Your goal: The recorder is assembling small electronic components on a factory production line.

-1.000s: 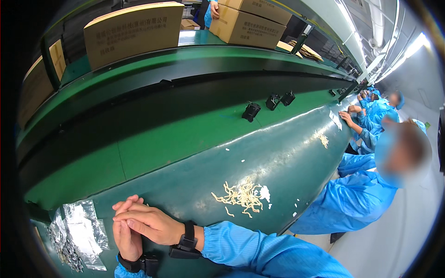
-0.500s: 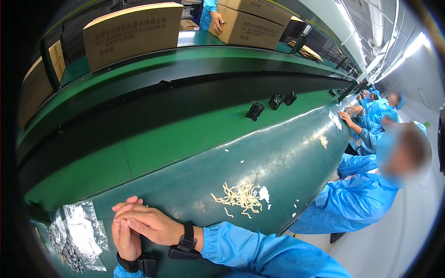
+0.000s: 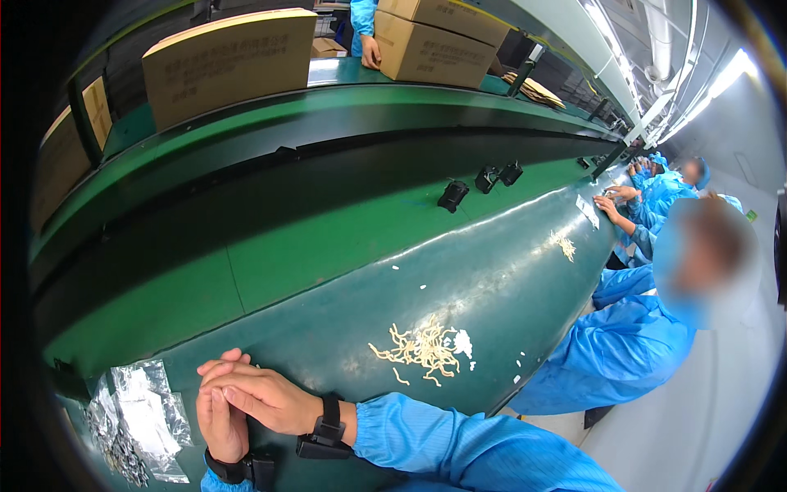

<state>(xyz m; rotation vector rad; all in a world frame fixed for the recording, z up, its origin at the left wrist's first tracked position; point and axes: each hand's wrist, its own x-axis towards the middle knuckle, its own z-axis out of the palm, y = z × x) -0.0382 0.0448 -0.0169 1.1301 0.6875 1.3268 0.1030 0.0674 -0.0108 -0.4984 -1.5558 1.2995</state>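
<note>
My left hand and my right hand are clasped together just above the bench at the lower left. The right one lies across the left, fingers folded over and pressed against it. Whatever lies between the palms, if anything, is hidden. Both wrists wear black bands with small black boxes. Left of the hands sit clear plastic bags with white contents, beside a heap of small dark metallic parts. To the right, a loose pile of short cream-coloured curly strips lies by a cluster of small white pieces.
Three black blocky devices stand on the green strip behind the bench. Cardboard boxes line the raised shelf. A co-worker in a blue gown sits at the right, with others beyond. A smaller strip pile lies farther off.
My hands stay clasped in the same place. The view has shifted slightly. Across the shelf, another person's hand has slid lower beside the cardboard box.
</note>
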